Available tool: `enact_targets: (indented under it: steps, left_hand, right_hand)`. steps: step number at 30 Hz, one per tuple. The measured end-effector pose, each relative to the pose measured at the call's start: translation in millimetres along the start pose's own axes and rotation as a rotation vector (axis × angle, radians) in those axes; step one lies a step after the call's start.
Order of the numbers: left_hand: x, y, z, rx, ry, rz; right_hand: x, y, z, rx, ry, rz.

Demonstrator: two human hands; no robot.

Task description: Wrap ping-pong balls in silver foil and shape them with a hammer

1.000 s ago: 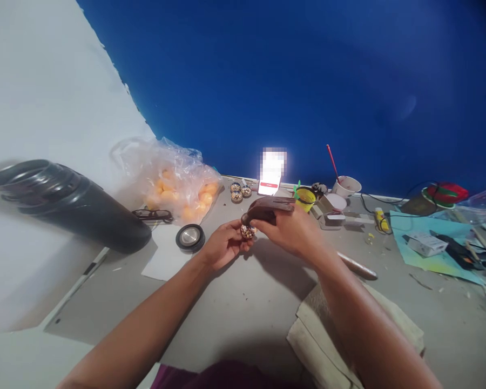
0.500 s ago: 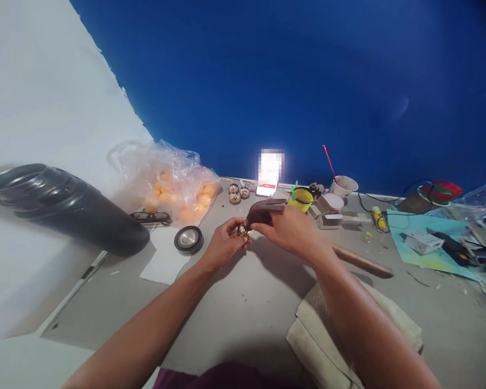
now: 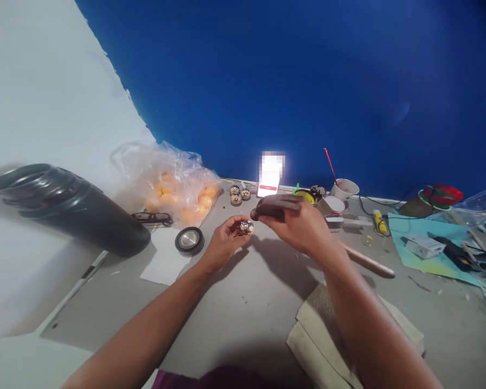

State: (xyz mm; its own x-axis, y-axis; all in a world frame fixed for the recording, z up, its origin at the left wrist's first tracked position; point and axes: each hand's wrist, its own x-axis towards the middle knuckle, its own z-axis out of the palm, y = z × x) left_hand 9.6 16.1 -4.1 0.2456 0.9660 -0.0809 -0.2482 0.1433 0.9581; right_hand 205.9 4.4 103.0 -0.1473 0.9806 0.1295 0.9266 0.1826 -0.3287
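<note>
While standing over by the counter (image 3: 243, 302) you can see the left hand (image 3: 222, 243) pinching a little shiny ball (image 3: 246, 227) at its fingertips, held up just above the grey surface. It's small, round and speckled gold and silver, kind of glittery. The right hand (image 3: 303, 229) has its fingers wrapped around a dark brown tool (image 3: 273, 205), with the blunt end pointed at the ball, close but not quite touching as far as I can tell. Three more of those shiny balls (image 3: 238, 194) sit together further back near a bright phone screen (image 3: 270, 175). As for containers, a clear plastic bag (image 3: 174, 181) full of orange balls slumps at the left, a white cup (image 3: 345, 189) holds a red stick, and a small yellow pot (image 3: 305, 195) stands beside it; can't see what's inside. A big black flask (image 3: 68, 208) lies tipped on its side, with its round lid (image 3: 190, 239) flat nearby. Plenty of bare counter in front of the hands; the right end is cluttered, and a folded cloth (image 3: 311, 335) lies under the right forearm.
</note>
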Motion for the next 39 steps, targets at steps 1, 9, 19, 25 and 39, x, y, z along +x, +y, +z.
enact_targets:
  steps: [1,9,19,25,39]
  left_hand:
    - [0,-1,-0.6,-0.017,-0.01,-0.016]
    - [0,-1,1.4,-0.094,-0.005,-0.053]
    - [2,-1,-0.9,-0.264,-0.064,-0.112]
    - [3,0,-2.4,-0.318,-0.083,-0.15]
    - [2,3,0.5,-0.521,-0.079,-0.256]
  right_hand:
    - [0,1,-1,0.029,0.027,-0.018]
    - [0,-2,0,0.006,-0.062,-0.01]
    - [2,0,5,0.057,-0.063,-0.063]
    - [2,2,4,0.144,0.069,-0.024]
    - [3,1,9,0.078,-0.04,-0.071]
